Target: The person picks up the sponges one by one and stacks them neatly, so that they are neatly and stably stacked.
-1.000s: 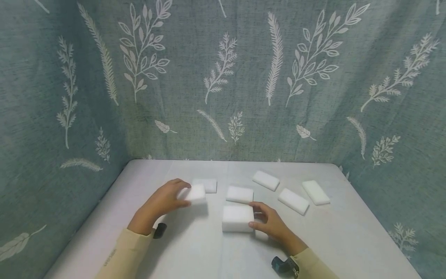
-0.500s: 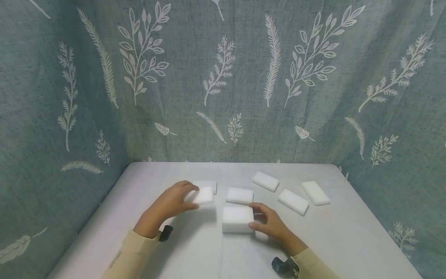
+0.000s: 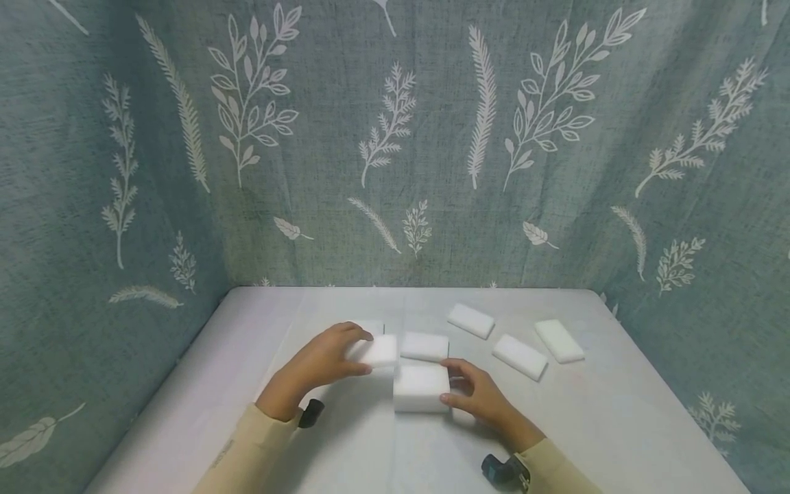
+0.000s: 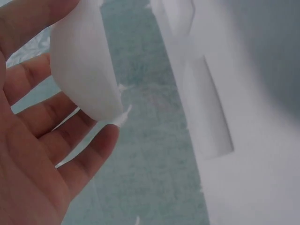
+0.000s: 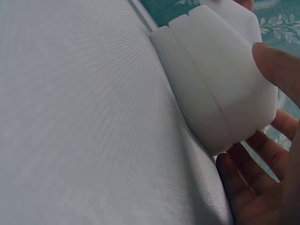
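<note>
My left hand (image 3: pixel 336 353) pinches a white sponge (image 3: pixel 379 351) between thumb and fingers, raised above the table just left of a sponge stack (image 3: pixel 422 390). In the left wrist view the held sponge (image 4: pixel 84 61) has its edge against the fingers. My right hand (image 3: pixel 481 394) grips the right end of the stack, thumb on the near side and fingers on the far side. Seen from the right wrist, the stack (image 5: pixel 215 79) shows seams between flat white layers and sits on the table. The held sponge is close above its far end there.
Behind the stack lies a single sponge (image 3: pixel 424 346); another sponge (image 3: pixel 370 326) is partly hidden behind my left hand. To the right rest more sponges, one at the back (image 3: pixel 471 320), one nearer (image 3: pixel 520 357) and a slightly greenish sponge (image 3: pixel 559 340). A patterned curtain (image 3: pixel 333 171) surrounds the white table (image 3: pixel 617 425).
My left hand has moved right with its sponge, up to the stack's left side. The right hand and the stack have stayed in place.
</note>
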Motion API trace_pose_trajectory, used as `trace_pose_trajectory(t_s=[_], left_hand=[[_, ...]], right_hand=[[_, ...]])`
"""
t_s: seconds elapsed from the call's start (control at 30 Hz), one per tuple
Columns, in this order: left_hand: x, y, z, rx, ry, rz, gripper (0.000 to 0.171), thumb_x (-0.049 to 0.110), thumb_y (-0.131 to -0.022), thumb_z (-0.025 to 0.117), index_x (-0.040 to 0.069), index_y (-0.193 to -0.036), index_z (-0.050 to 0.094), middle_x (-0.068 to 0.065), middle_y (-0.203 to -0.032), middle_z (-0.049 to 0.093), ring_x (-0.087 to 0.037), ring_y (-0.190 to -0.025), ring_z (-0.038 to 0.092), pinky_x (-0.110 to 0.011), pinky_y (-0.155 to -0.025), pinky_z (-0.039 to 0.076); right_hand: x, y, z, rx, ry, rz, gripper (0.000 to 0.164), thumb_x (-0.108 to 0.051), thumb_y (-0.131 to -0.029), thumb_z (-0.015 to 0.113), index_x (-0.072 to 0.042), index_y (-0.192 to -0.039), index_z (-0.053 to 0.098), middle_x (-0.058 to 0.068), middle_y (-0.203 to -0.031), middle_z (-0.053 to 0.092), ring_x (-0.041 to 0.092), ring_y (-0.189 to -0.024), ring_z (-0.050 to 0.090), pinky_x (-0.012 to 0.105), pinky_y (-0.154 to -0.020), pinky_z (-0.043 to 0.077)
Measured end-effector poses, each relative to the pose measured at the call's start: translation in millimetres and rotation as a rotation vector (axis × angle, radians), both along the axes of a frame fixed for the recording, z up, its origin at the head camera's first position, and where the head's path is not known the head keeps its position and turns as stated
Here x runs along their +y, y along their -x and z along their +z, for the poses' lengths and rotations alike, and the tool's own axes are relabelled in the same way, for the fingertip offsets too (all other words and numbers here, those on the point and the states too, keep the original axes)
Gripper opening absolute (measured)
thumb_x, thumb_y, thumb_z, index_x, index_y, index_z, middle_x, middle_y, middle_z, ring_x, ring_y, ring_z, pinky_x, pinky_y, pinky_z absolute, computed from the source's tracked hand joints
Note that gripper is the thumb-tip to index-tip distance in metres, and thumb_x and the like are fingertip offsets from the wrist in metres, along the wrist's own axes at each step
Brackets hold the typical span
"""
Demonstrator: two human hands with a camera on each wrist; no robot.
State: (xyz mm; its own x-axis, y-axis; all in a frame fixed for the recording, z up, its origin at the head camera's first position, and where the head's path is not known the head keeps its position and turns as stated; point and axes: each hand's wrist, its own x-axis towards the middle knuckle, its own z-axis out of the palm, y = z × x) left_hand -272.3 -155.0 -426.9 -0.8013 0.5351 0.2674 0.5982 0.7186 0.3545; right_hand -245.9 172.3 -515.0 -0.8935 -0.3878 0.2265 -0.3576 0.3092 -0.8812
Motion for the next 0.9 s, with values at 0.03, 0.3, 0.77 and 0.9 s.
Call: trace_pose_trajectory(t_s=[0.03,0.3,0.77,0.9], left_hand=[[2,0.1,-0.7,0.001,0.002,-0.003,0.048,0.035,-0.077,0.083,0.015,-0.117,0.066,0.000,-0.117,0.062,-0.021,-0.113,0.056,-0.041,-0.096,0.045],[15,0.6,-6.3,-0.015,0.020,-0.044,0.047,0.036,-0.078,0.082,0.017,-0.118,0.066,0.002,-0.118,0.061,-0.018,-0.114,0.055,-0.039,-0.097,0.044],[36,-3.0,-13.1,0.007,0.049,-0.094,0.046,0.035,-0.078,0.082,0.015,-0.117,0.066,-0.002,-0.117,0.061,-0.020,-0.112,0.056,-0.040,-0.095,0.047],[41,-4.9,-13.5,0.010,0.060,-0.098,0.047,0.037,-0.078,0.081,0.016,-0.117,0.066,0.000,-0.116,0.062,-0.018,-0.111,0.056,-0.038,-0.094,0.047]], right_hand=[[0,0.4,0.0,0.000,-0.002,-0.001,0.063,-0.021,-0.082,0.079,-0.002,-0.135,0.050,0.013,-0.125,0.058,0.032,-0.116,0.057,0.041,-0.101,0.044],[2,7.3,-10.2,0.009,-0.009,-0.010,0.066,-0.026,-0.080,0.079,-0.005,-0.135,0.051,0.008,-0.125,0.059,0.028,-0.115,0.057,0.038,-0.100,0.045],[2,6.8,-12.0,0.027,-0.009,-0.004,0.063,-0.023,-0.082,0.078,-0.003,-0.135,0.051,0.014,-0.127,0.058,0.032,-0.116,0.056,0.042,-0.099,0.045],[2,6.5,-11.2,0.019,0.009,0.006,0.062,-0.022,-0.083,0.078,-0.002,-0.135,0.051,0.014,-0.128,0.058,0.031,-0.116,0.056,0.041,-0.099,0.045]])
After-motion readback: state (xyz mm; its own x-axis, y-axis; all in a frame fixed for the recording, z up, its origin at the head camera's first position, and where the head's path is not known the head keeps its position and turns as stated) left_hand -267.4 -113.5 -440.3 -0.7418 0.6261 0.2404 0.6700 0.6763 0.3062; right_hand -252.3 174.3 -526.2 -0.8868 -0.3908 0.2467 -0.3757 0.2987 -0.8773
